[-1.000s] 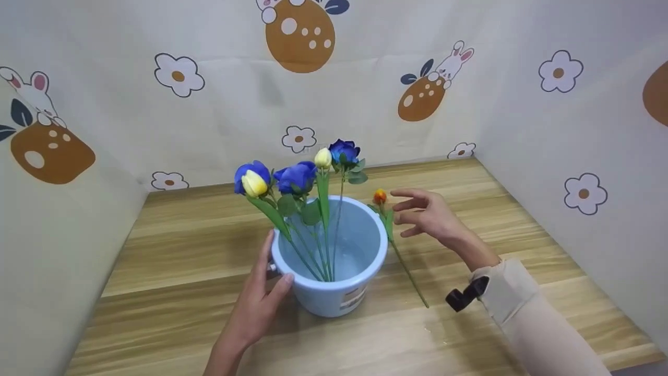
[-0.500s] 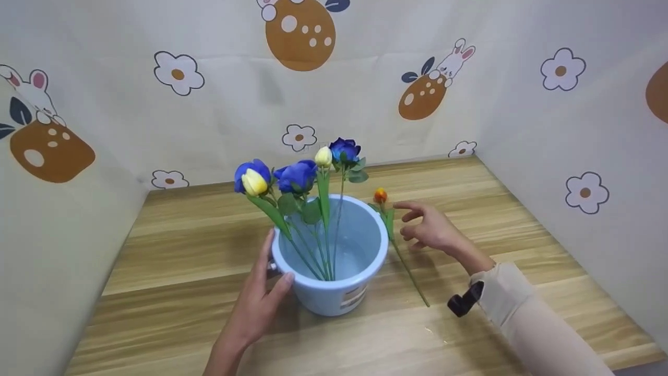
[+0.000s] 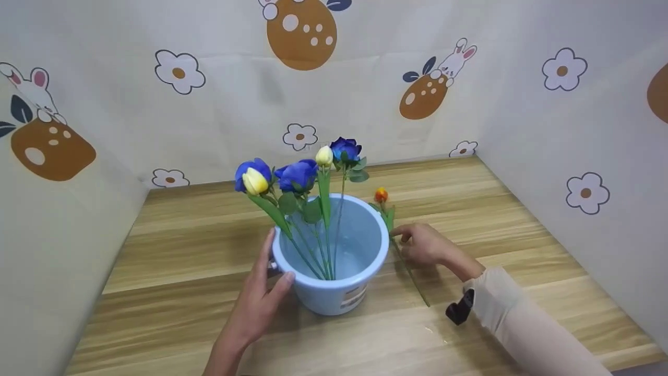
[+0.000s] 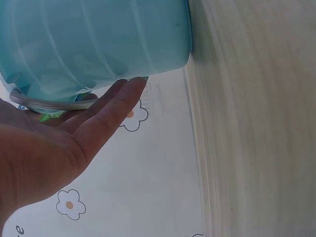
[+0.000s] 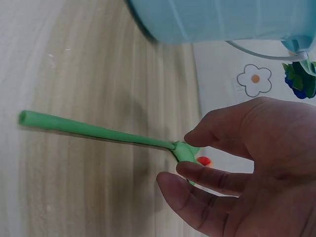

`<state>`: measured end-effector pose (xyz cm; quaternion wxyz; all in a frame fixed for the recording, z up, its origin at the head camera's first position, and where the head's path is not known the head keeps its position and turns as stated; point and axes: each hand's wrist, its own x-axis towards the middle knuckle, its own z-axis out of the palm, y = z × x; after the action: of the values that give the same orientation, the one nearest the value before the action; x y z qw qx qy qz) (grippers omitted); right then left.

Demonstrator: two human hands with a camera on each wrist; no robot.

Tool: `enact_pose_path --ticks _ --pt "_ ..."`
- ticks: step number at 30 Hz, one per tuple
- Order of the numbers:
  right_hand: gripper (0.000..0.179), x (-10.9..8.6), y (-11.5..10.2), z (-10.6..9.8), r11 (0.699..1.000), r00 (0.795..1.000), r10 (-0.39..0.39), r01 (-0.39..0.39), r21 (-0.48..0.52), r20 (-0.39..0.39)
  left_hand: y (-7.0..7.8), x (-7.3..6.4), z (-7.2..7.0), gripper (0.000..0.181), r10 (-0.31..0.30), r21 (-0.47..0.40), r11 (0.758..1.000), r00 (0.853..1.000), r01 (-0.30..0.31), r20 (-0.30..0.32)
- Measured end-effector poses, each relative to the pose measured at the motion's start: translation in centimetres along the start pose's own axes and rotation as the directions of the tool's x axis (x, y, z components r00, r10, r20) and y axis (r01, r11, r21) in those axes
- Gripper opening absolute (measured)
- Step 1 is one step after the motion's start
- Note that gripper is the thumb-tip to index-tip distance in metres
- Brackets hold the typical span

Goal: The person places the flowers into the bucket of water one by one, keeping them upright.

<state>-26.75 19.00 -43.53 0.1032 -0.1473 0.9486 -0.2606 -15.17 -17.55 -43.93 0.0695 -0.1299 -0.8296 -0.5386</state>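
Note:
A light blue bucket (image 3: pixel 323 301) stands on the wooden table, holding several long-stemmed artificial flowers, blue roses (image 3: pixel 296 175) and yellow-white tulips (image 3: pixel 255 181). My left hand (image 3: pixel 254 308) rests against the bucket's left side, its thumb at the rim and its fingers straight along the wall. To the right of the bucket lies an orange tulip (image 3: pixel 381 195) with a green stem (image 5: pixel 94 129). Close over that stem, just below the leaves, is my right hand (image 3: pixel 425 244). In the right wrist view a gap shows between its thumb and fingers, with the tulip's leaves behind.
A pale printed cloth (image 3: pixel 229 120) with rabbits, oranges and flowers walls the table (image 3: pixel 182 245) at the back and both sides. The bucket's handle (image 4: pixel 54 104) hangs at its side. A black wrist strap piece (image 3: pixel 460 308) sticks out from the right sleeve (image 3: pixel 522 318).
My right hand has come down and nearer, from beside the orange tulip's head to its stem below the leaves, fingers drawing in. The left hand and bucket have not moved.

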Motion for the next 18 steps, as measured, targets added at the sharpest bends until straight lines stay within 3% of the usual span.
enact_pose_path --ticks 6,11,15,18 --pt "0.043 0.23 -0.04 0.75 0.989 0.991 -0.128 0.130 -0.070 0.028 0.12 0.04 -0.04 0.080 -0.030 0.005 1.000 1.000 0.030 0.009" --pt "0.019 0.31 -0.08 0.82 0.969 0.973 -0.226 0.230 -0.091 0.053 0.21 0.08 -0.11 0.080 -0.059 0.005 0.998 0.998 0.059 0.021" --pt "0.014 0.43 -0.19 0.96 0.965 0.968 -0.240 0.246 -0.091 0.072 0.19 0.08 -0.14 0.079 -0.068 0.006 0.998 0.997 0.068 0.023" --pt "0.015 0.41 -0.29 1.18 0.975 0.977 -0.199 0.205 -0.084 0.074 0.12 0.00 -0.07 0.079 -0.063 0.006 0.998 0.998 0.063 0.021"
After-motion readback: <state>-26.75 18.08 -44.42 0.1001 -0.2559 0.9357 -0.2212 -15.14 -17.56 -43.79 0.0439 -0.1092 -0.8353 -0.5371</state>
